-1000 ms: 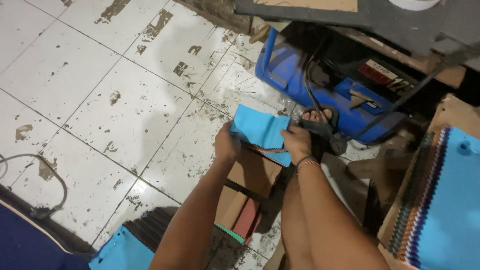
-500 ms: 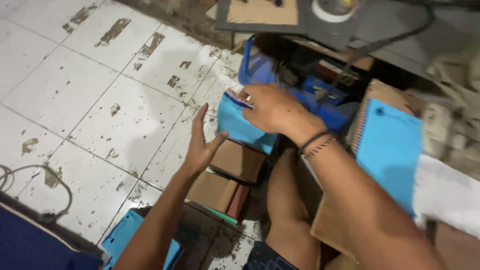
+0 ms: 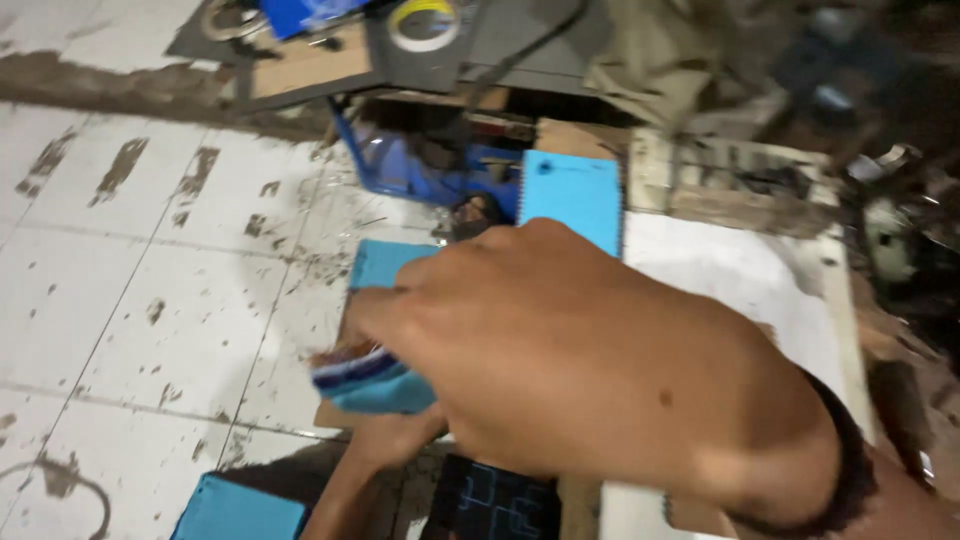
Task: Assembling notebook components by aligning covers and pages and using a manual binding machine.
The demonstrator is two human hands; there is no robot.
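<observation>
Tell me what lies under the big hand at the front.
Under the right hand a striped blue bundle shows at the fingertips, a blue notebook cover behind. Beneath the palm everything is covered.

The right hand [image 3: 600,370] fills the centre of the view, blurred by motion; its fingertips are hidden behind the striped-edged blue notebook [image 3: 372,380] it grips, and its forearm is cut off at the lower right corner. The left hand [image 3: 400,435] is almost wholly hidden beneath the right; only part of it and the forearm show, so its grip cannot be judged. A blue book [image 3: 240,512] at the bottom is cut by the lower edge. A dark patterned item [image 3: 495,500] is partly covered by the hand. The clutter [image 3: 830,90] at upper right is too blurred to identify. A tape roll [image 3: 424,22] is clipped by the top edge.
</observation>
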